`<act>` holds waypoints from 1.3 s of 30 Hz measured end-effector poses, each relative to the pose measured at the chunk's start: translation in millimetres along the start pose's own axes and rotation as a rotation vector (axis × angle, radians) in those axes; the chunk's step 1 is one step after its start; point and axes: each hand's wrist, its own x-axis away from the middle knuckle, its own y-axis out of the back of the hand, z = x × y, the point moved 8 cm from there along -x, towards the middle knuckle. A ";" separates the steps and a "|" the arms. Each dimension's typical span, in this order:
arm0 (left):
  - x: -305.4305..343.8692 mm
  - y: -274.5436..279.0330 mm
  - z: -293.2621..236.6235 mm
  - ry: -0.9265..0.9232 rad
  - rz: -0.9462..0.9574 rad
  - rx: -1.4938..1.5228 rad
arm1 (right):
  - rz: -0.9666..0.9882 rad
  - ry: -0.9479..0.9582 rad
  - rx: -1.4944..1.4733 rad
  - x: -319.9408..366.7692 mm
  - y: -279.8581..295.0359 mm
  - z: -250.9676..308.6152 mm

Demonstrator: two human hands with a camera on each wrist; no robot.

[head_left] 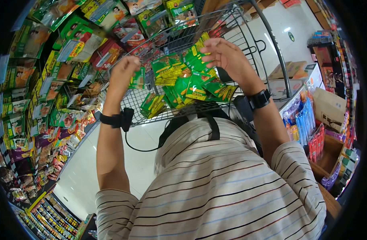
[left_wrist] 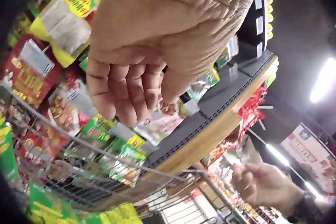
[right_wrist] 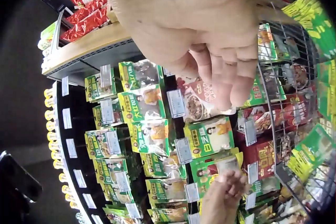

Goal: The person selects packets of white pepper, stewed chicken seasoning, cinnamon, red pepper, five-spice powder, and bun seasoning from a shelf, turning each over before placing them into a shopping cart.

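Note:
My left hand (head_left: 124, 74) hangs over the left side of a wire shopping cart (head_left: 253, 50), fingers loosely bent. In the left wrist view no thing shows within those bent fingers. Just below and right of this hand, a small green packet (head_left: 138, 78) overlaps the cart's side. My right hand (head_left: 229, 60) is raised over the cart's right part, palm inward and fingers relaxed, holding nothing. Beneath both hands lies a loose heap of green and yellow packets (head_left: 196, 86) in the cart. Some packets lean up along its far side.
Hanging packets (head_left: 77, 44) fill the shelf to the left, close by the cart. Cardboard boxes (head_left: 295, 70) and blue packages (head_left: 305, 120) stand to the right. Pale tiled floor (head_left: 143, 138) shows between cart and shelf. Each wrist wears a strapped camera (head_left: 127, 119).

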 end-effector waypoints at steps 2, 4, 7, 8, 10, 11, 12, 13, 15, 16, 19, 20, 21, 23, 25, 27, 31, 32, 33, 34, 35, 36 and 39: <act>-1.9 -18.9 40.7 0.064 0.033 0.042 | -0.064 -0.028 0.002 9.1 9.9 -8.0; -5.0 -34.0 72.1 0.163 0.053 -0.061 | -0.115 -0.068 -0.020 15.3 24.5 -19.7; -21.2 -55.5 130.1 0.194 0.117 -0.243 | -0.168 -0.120 -0.055 29.4 39.8 -32.3; -27.7 -61.9 147.2 0.187 0.143 -0.308 | -0.185 -0.139 -0.070 32.5 45.9 -37.6; -36.2 -74.9 163.7 0.203 0.169 -0.411 | -0.203 -0.175 -0.069 36.8 56.5 -45.1; -38.7 -82.8 170.9 0.194 0.158 -0.468 | -0.212 -0.189 -0.075 39.8 60.1 -47.7; -43.0 -89.6 175.7 0.184 0.148 -0.526 | -0.221 -0.202 -0.080 42.0 63.8 -50.3; -48.8 -99.0 192.2 0.356 0.256 -0.582 | -0.230 -0.217 -0.078 42.4 67.7 -52.4; -57.1 -119.0 213.5 0.224 0.243 -0.749 | -0.247 -0.247 -0.070 42.7 76.0 -56.3; -62.0 -128.8 215.2 0.154 0.235 -0.831 | -0.242 -0.254 -0.078 42.6 79.8 -58.9; -67.6 -160.4 220.3 0.242 0.364 -0.965 | -0.228 -0.270 -0.106 40.6 88.0 -65.7; -66.7 -168.3 216.1 0.262 0.378 -1.008 | -0.218 -0.283 -0.103 40.0 89.4 -66.8; -70.0 -177.3 219.0 0.257 0.411 -1.065 | -0.209 -0.296 -0.100 38.6 90.9 -67.9; -75.8 -191.6 225.5 0.281 0.460 -1.126 | -0.207 -0.334 -0.098 36.0 95.2 -71.4; -80.9 -202.0 231.7 0.301 0.490 -1.173 | -0.212 -0.357 -0.117 34.6 98.6 -71.4; -84.7 -208.9 236.6 0.316 0.501 -1.207 | -0.213 -0.379 -0.140 33.4 103.7 -74.3; -89.9 -210.5 247.4 0.411 0.582 -1.219 | -0.241 -0.406 -0.139 32.4 117.2 -75.8; -89.9 -209.2 248.6 0.422 0.589 -1.210 | -0.237 -0.404 -0.145 31.5 120.2 -76.5; -90.0 -208.8 251.0 0.432 0.596 -1.200 | -0.234 -0.401 -0.150 30.7 122.7 -76.9; -90.7 -209.2 252.2 0.428 0.592 -1.198 | -0.235 -0.403 -0.150 30.0 124.7 -76.7; -91.0 -209.7 253.2 0.423 0.587 -1.196 | -0.236 -0.405 -0.150 29.3 126.2 -76.1; -91.9 -210.1 253.5 0.418 0.579 -1.194 | -0.235 -0.405 -0.148 28.1 127.4 -75.2; -91.5 -210.3 261.0 0.423 0.601 -1.196 | -0.239 -0.403 -0.163 24.9 129.7 -77.4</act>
